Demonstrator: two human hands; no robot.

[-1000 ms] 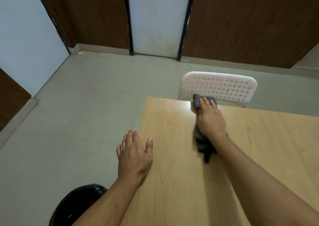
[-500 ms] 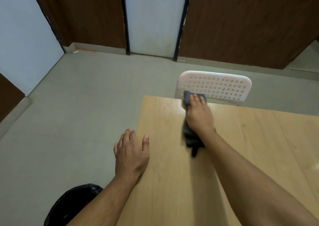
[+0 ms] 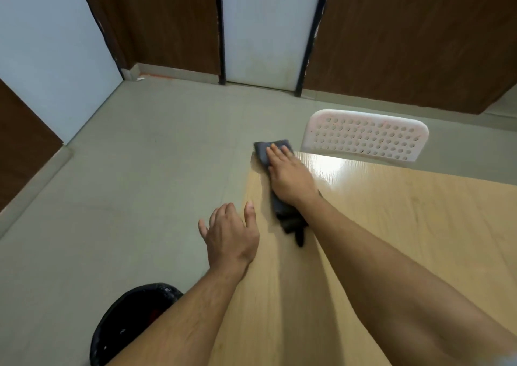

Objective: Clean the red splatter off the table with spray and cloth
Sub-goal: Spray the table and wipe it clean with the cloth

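Black bin (image 3: 131, 321) sits on the floor at lower left, partly hidden by your left forearm. Your left hand (image 3: 230, 235) is at the tabletop's (image 3: 391, 226) left edge, fingers spread and loose, thumb over the wood, holding nothing. Farther out, your right hand (image 3: 289, 175) lies flat with straight fingers pressing the dark grey cloth (image 3: 285, 214) onto the tabletop's far left corner; the cloth pokes out past the fingertips and trails back under the wrist. No red splatter visible on the wood. White perforated chair back (image 3: 366, 135) stands just beyond the far edge. White door (image 3: 268, 30) behind.
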